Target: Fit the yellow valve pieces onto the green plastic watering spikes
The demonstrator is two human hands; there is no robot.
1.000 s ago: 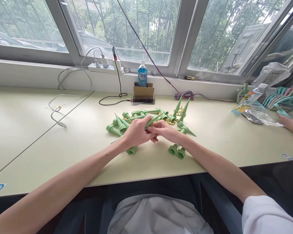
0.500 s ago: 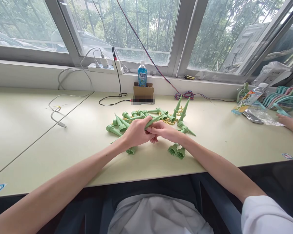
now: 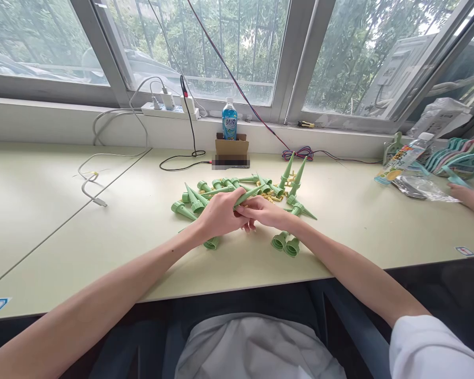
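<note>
My left hand [image 3: 223, 213] is wrapped round a green plastic watering spike [image 3: 248, 193], whose pointed end sticks out up and to the right. My right hand [image 3: 263, 211] meets it from the other side, thumb and fingers closed at the near end of that spike. What the right fingertips pinch is hidden between the hands. Several more green spikes [image 3: 184, 210] lie behind and left of my hands. Two spikes [image 3: 298, 178] stand upright behind them on the right. Small yellow pieces [image 3: 276, 198] are scattered among the spikes. Two threaded open caps [image 3: 292, 247] face me below my right wrist.
A blue bottle [image 3: 229, 122] stands behind a small cardboard box [image 3: 232, 147] near the window sill. Cables [image 3: 296, 153] run along the back. At the right lie a drink bottle [image 3: 403, 158], hangers [image 3: 456, 158] and a plastic bag [image 3: 430, 190]; another person's hand [image 3: 468, 197] reaches in there.
Both hands stay in nearly the same place and hold the same spike. The right fingertips below it have shifted slightly.
</note>
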